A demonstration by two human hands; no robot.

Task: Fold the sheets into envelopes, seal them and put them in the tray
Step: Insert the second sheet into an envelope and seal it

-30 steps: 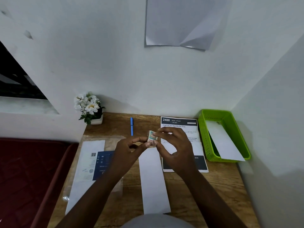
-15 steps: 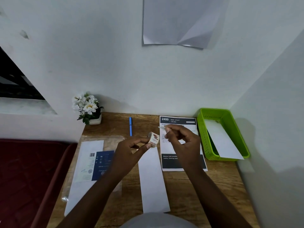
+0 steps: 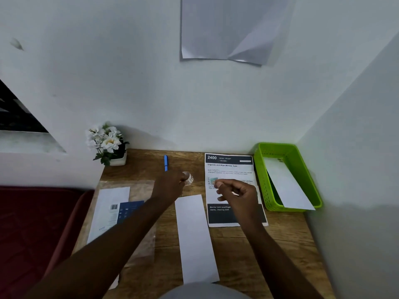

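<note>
Two hands raised beyond long white folded paper sheet (image 3: 195,236): small patterned tape roll (image 3: 188,179) gripped by left hand (image 3: 170,186); torn greenish tape piece (image 3: 213,180) pinched by right hand (image 3: 237,195).

A wooden desk (image 3: 280,244) sits in a dim white-walled corner — dark red mattress (image 3: 32,234) at its left.

Printed sheet (image 3: 231,169) lying on desk beside green tray: dark header band showing "2400", then "DESK / STUDY". Bold heading beneath reading "Organize and Wipe Monitor Area". Small body lines under heading blurring, not readable. Dark band at sheet's bottom showing "Monitor (with dust/finger…", cut off by right hand (image 3: 237,195), then "nearby, cleaning cloth". Packet (image 3: 112,212) at desk's left carrying barcode and blue panel; print there too small to read. Tape roll (image 3: 188,179) label unreadable.
</note>
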